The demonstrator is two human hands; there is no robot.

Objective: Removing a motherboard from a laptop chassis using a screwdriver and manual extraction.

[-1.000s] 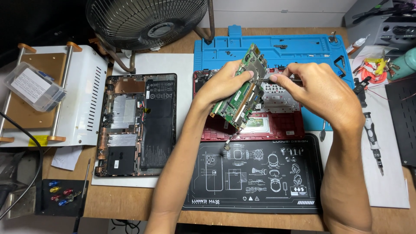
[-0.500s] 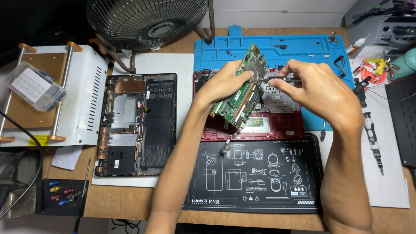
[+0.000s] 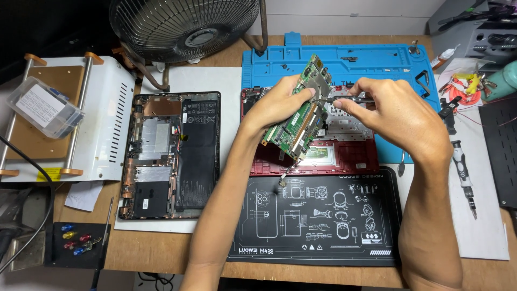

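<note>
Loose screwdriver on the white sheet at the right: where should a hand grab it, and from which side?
Probably the thick dark handle at the far end of the screwdriver, coming from above with fingers across its width. It lies flat on the white sheet, tip toward the near edge. The handle is the widest part; the thin shaft offers little hold.

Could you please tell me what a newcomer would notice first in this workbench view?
At centre, the left hand holds a green circuit board tilted above a red laptop shell, while the right hand puts a thin dark tool to it. To the left lies an opened black laptop base; a black metal fan stands behind.
</note>
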